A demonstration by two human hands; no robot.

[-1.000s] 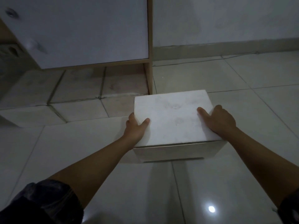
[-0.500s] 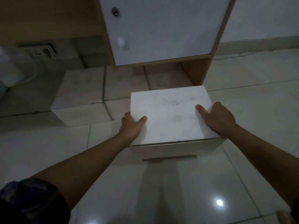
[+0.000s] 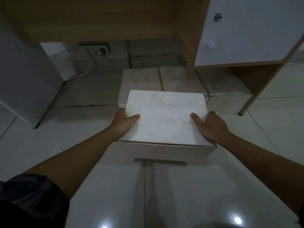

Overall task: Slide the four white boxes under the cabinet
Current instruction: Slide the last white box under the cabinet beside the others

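A white box (image 3: 166,117) is held a little above the tiled floor in front of me. My left hand (image 3: 123,122) grips its left side with the thumb on the lid. My right hand (image 3: 209,127) grips its right side the same way. Behind it three more white boxes stand in a row on the floor: one at the left (image 3: 139,79), one in the middle (image 3: 179,79) and one at the right (image 3: 222,83) partly under the cabinet (image 3: 246,30). The cabinet has a white door and wooden legs.
A grey unit (image 3: 24,79) stands on the floor at the left. A wall socket (image 3: 94,50) with a white cable sits under the wooden desk panel (image 3: 98,17). The cabinet's front leg (image 3: 246,106) meets the floor right of the boxes.
The view and the held box have swung left along the row of boxes; the cabinet now sits at the upper right. Both hands keep the same grip.
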